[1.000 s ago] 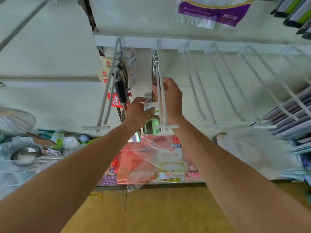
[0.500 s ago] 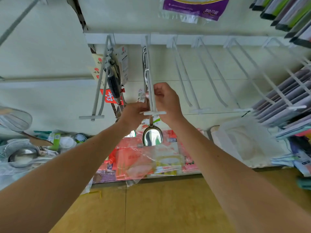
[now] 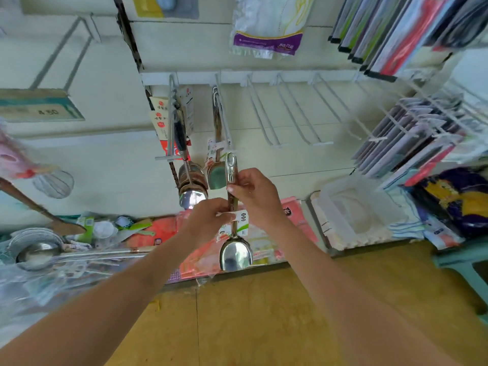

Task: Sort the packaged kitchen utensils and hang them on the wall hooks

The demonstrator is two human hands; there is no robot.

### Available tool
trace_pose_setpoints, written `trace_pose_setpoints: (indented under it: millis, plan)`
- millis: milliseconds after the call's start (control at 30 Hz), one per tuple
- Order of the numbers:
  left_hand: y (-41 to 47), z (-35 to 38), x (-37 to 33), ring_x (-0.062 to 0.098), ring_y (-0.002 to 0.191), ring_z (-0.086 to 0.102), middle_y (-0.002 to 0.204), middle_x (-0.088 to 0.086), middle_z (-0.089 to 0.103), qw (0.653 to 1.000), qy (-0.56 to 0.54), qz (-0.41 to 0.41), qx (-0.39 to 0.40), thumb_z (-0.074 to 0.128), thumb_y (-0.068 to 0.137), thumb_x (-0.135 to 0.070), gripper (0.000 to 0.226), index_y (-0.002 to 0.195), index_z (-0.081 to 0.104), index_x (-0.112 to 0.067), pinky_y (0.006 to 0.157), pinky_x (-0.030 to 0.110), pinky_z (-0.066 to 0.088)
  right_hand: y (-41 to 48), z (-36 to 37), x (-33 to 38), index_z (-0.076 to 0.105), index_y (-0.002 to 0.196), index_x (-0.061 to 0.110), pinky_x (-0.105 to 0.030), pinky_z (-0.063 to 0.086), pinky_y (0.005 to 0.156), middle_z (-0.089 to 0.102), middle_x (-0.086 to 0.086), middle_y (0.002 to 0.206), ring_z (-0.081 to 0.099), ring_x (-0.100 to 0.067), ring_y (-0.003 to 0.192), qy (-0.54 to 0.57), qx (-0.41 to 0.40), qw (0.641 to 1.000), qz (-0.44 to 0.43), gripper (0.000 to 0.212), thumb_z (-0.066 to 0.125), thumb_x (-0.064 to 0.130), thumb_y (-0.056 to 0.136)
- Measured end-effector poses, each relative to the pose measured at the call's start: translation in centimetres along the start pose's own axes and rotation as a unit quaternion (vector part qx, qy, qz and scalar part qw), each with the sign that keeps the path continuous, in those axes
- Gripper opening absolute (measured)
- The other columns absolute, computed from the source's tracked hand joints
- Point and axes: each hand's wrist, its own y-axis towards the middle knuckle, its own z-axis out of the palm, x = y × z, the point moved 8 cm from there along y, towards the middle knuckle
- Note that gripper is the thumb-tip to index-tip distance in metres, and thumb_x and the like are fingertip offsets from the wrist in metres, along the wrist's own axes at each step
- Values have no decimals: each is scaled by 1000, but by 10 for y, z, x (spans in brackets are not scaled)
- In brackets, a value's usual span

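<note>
My left hand (image 3: 208, 217) and right hand (image 3: 256, 194) both pinch the steel scoop (image 3: 235, 253) below the hook (image 3: 225, 120); misaligned, its loop could miss the tip and fall.

Single head-worn wide-angle view; faces the wall hooks (image 3: 322, 143) at 12 o'clock from near; floor (image 3: 250, 326) at 6 o'clock.

1. The right grip (image 3: 256, 194) pinches the upper handle of a steel scoop (image 3: 235, 256), held upright, bowl down.
2. The left grip (image 3: 208, 220) holds the handle at its paper label (image 3: 242, 220).
3. The scoop's hanging loop sits just below the tip of a wall hook (image 3: 224, 120) carrying another scoop (image 3: 216, 177).
</note>
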Motion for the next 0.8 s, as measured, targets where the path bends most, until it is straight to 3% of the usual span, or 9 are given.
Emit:
trace_pose_setpoints:
  millis: [200, 267, 367, 433, 467, 533, 633, 733, 800]
  plan:
    - [-57, -1, 5, -3, 65, 50, 68, -18, 55, 999, 5, 28, 16, 70, 87, -13, 8, 81, 66, -15, 66, 24, 35, -53, 19, 13, 61, 99, 16, -7, 43, 72, 65, 12, 87, 61, 1, 80, -6, 13, 1000, 24, 16, 72, 15, 87]
    - [-77, -16, 16, 0, 62, 48, 65, -12, 53, 1000, 6, 27, 2, 70, 86, -13, 15, 74, 64, -7, 64, 24, 33, -62, 43, 22, 61, 99, 18, -9, 45, 74, 66, 12, 88, 61, 4, 79, 0, 31, 999, 25, 17, 72, 13, 87]
    - [-111, -49, 55, 8, 69, 59, 72, -1, 64, 999, -33, -28, -12, 68, 87, -16, 14, 83, 66, -3, 64, 17, 42, -74, 96, 41, 61, 100, 19, -9, 46, 75, 68, 9, 92, 62, 5, 81, 7, 74, 997, 19, 18, 72, 12, 87]
    - [-136, -79, 88, 21, 80, 67, 82, 2, 72, 994, -76, -64, -37, 69, 83, -26, 19, 91, 70, -10, 78, 36, 53, -82, 142, 57, 61, 101, 18, -12, 48, 77, 68, 9, 92, 63, 4, 83, 6, 108, 994, 11, 18, 72, 12, 87]
    - [-148, -96, 105, 19, 82, 68, 83, 1, 73, 991, -93, -78, -52, 69, 81, -27, 19, 92, 71, -12, 78, 40, 54, -85, 166, 65, 61, 100, 17, -11, 48, 75, 67, 9, 91, 62, 5, 82, 6, 125, 992, 3, 18, 72, 11, 87]
    - [-177, -132, 133, 1, 75, 65, 84, 0, 72, 986, -107, -97, -83, 71, 85, -15, 8, 92, 72, -11, 75, 28, 51, -91, 218, 81, 62, 101, 13, -11, 47, 74, 67, 8, 91, 63, 5, 82, 0, 161, 987, -15, 17, 72, 12, 87]
    - [-227, -186, 181, -11, 68, 61, 86, -4, 71, 967, -148, -144, -149, 69, 86, -4, 16, 99, 71, -12, 64, 6, 43, -106, 305, 110, 61, 103, 16, -9, 46, 74, 67, 12, 92, 64, 1, 84, -20, 228, 972, -47, 19, 72, 17, 87]
    - [-284, -232, 239, -13, 58, 59, 84, -3, 69, 940, -191, -188, -212, 68, 87, -3, 15, 101, 69, -10, 56, 4, 41, -133, 395, 137, 60, 104, 16, -6, 45, 72, 67, 10, 95, 63, 0, 85, -28, 300, 950, -78, 19, 71, 18, 89]
    - [-327, -259, 276, -13, 63, 59, 89, -1, 70, 922, -199, -212, -255, 71, 86, -7, 16, 102, 69, -8, 59, 3, 41, -157, 451, 153, 61, 107, 10, -9, 46, 72, 68, 5, 97, 64, -4, 85, -36, 337, 936, -97, 23, 72, 18, 88]
